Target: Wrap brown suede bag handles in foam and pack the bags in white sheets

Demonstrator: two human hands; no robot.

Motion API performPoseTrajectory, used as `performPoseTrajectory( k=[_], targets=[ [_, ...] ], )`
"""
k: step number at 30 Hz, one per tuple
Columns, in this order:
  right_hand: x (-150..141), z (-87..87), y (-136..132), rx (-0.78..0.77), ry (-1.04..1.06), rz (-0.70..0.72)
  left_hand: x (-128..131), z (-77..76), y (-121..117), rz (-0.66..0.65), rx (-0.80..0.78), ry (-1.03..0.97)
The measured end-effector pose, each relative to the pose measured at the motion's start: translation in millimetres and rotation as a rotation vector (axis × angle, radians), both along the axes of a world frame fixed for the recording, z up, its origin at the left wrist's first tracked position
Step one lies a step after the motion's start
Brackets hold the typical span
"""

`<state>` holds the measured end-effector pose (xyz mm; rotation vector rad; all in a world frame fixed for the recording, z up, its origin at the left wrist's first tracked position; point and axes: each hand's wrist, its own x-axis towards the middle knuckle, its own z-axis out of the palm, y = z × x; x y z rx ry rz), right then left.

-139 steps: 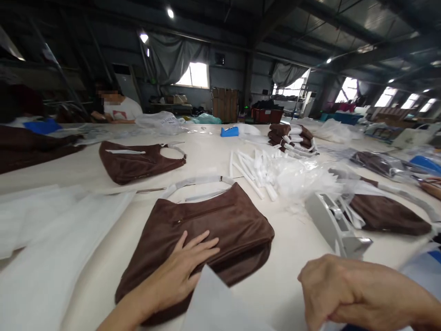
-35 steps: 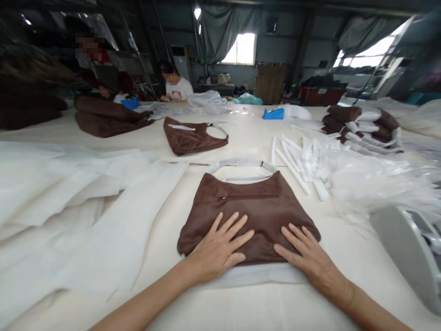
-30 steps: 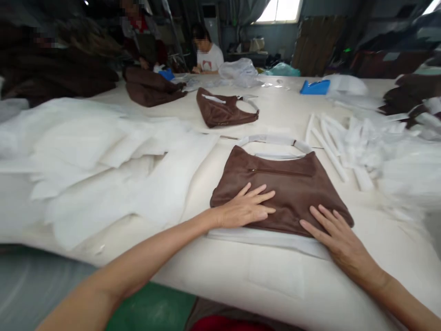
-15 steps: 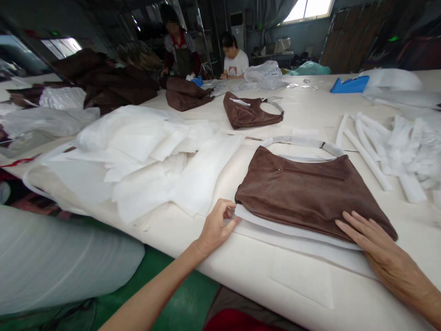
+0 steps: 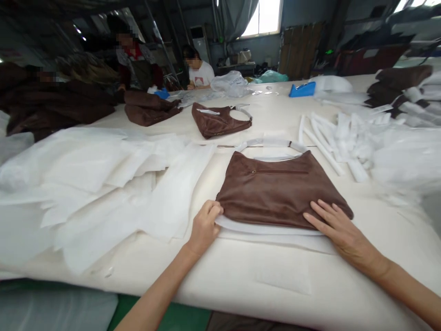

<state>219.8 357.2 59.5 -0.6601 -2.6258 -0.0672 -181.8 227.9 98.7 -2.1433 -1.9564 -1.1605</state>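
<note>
A brown handbag (image 5: 268, 197) lies flat on the table, its zip pocket facing up and its wrapped strap (image 5: 265, 143) pointing away from me. White sheets (image 5: 262, 227) stick out from beneath its near edge. At the bag's lower left corner, my left hand (image 5: 206, 225) is closed, fingertips curled on the corner and thumb low beside the sheet edge. My right hand (image 5: 339, 230) rests open on the bag's lower right part, fingers stretched over the leather. The underside of the bag is hidden.
Loose white sheets (image 5: 138, 184) cover the table on the left. Another brown bag (image 5: 217, 122) lies beyond mine. To the right are white foam strips (image 5: 327, 142) and a blue tape dispenser (image 5: 302, 89). Two people (image 5: 201, 73) are across the table; brown bags are piled far left.
My view has turned right, so the table's things appear further left. My left fingers have closed in on the bag's corner. The right hand stays flat on the bag.
</note>
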Motion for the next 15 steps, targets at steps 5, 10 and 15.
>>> performPoseTrajectory(
  k=[5,10,15],
  targets=[
    [-6.8,-3.7,-1.2,0.069,-0.013,-0.006,-16.4,43.2,-17.7,-0.066,-0.071,0.07],
    [-10.1,-4.8,0.5,0.083,-0.026,-0.06,18.4,63.2,17.6,-0.299,-0.048,0.301],
    [-12.3,-11.9,2.7,0.094,-0.043,-0.031,79.1,30.1,66.2,-0.615,-0.135,0.586]
  ],
)
